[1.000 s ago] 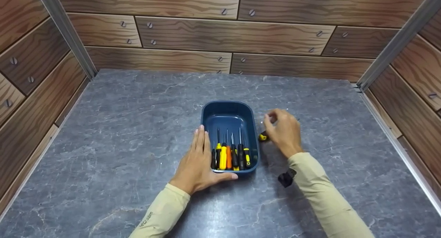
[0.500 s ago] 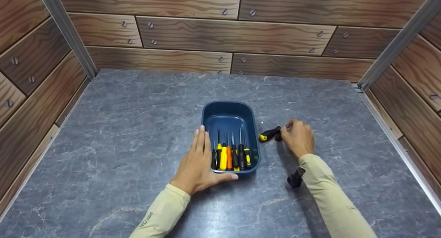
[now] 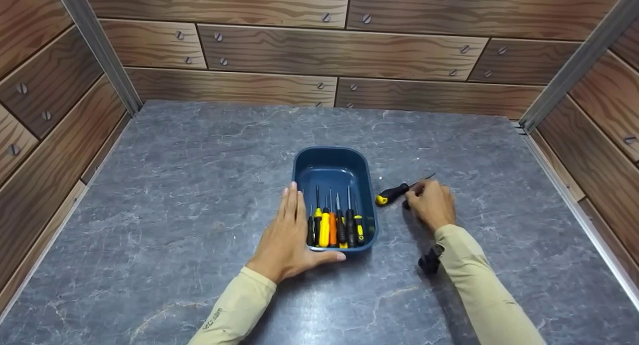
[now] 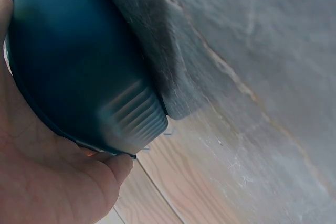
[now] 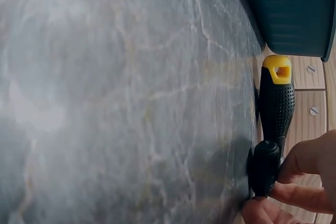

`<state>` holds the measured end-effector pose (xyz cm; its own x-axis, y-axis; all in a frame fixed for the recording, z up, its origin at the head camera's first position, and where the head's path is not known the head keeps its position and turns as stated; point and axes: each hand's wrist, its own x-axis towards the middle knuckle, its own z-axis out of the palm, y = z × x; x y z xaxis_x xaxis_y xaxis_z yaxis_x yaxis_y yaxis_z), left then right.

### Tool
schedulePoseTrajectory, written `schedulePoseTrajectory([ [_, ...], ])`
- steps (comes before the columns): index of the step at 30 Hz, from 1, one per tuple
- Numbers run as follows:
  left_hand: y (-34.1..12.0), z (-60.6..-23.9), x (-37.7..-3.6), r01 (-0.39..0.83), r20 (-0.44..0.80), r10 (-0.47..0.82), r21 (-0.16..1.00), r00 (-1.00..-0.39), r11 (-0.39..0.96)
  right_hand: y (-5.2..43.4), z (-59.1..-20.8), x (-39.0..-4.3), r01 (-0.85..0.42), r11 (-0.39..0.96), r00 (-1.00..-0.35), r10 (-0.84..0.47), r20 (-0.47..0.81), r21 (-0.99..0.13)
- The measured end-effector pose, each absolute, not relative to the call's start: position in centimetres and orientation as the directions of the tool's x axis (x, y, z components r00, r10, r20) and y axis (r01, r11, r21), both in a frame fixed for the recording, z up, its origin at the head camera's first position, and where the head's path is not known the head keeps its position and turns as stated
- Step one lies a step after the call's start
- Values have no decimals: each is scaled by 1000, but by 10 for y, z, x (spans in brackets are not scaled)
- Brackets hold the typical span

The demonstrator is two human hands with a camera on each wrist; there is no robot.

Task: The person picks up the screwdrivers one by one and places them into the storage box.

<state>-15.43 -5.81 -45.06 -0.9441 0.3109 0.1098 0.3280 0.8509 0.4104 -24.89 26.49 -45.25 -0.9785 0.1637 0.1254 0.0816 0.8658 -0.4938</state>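
A dark blue tray [image 3: 333, 154] stands mid-table with several screwdrivers [image 3: 334, 227] lying side by side in its near half. My left hand [image 3: 287, 230] lies flat against the tray's left wall, its thumb along the near wall. The left wrist view shows that palm [image 4: 42, 182] against the tray's outer wall [image 4: 79, 66]. A black screwdriver with a yellow butt [image 3: 392, 193] lies on the table just right of the tray. My right hand [image 3: 424, 200] pinches it at the shaft end of the handle. In the right wrist view the fingertips [image 5: 304, 161] hold the black collar of this screwdriver [image 5: 276, 103].
The grey stone-look table [image 3: 199, 185] is boxed in by wood-panel walls [image 3: 324, 50] at the back and both sides. A small black wrist camera [image 3: 429, 262] sits under my right sleeve. The tray's far half holds nothing.
My right hand has shifted right and down from over the lone screwdriver and closed on its shaft end, uncovering the handle. Left hand and tray have stayed put.
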Motion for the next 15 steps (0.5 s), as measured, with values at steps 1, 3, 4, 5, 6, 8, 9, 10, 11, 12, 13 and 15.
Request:
schedulePoseTrajectory([
  [1, -58, -451, -154, 328, 109, 311, 412, -944, 850, 265, -452, -248, 82, 867, -979, 161, 121, -491],
  [3, -58, -451, -154, 330, 112, 312, 410, -944, 851, 265, -450, -247, 82, 870, -981, 157, 114, -486],
  [4, -58, -451, -155, 330, 113, 312, 411, -943, 850, 265, -450, -246, 81, 872, -982, 153, 113, -482],
  [5, -57, -451, -155, 334, 120, 313, 410, -942, 849, 266, -449, -246, 81, 875, -982, 151, 111, -477],
  [6, -57, -451, -155, 335, 121, 313, 410, -942, 849, 266, -449, -245, 82, 878, -983, 149, 108, -472],
  [8, -57, -451, -154, 338, 130, 313, 411, -941, 846, 267, -448, -245, 83, 883, -984, 146, 101, -462],
  [9, -57, -451, -154, 340, 133, 313, 412, -940, 846, 267, -447, -245, 82, 886, -985, 142, 99, -457],
  [10, -57, -451, -154, 342, 138, 313, 411, -940, 845, 267, -447, -245, 83, 888, -985, 141, 96, -452],
  [11, -58, -451, -154, 343, 141, 313, 410, -939, 845, 268, -447, -244, 83, 890, -986, 139, 92, -449],
  [12, -58, -450, -154, 342, 139, 313, 410, -939, 845, 268, -446, -244, 82, 892, -987, 135, 89, -445],
  [13, -58, -450, -154, 344, 142, 313, 409, -939, 845, 268, -446, -245, 80, 894, -988, 131, 86, -440],
  [15, -58, -450, -154, 345, 143, 314, 407, -939, 846, 269, -445, -245, 78, 898, -990, 122, 76, -433],
])
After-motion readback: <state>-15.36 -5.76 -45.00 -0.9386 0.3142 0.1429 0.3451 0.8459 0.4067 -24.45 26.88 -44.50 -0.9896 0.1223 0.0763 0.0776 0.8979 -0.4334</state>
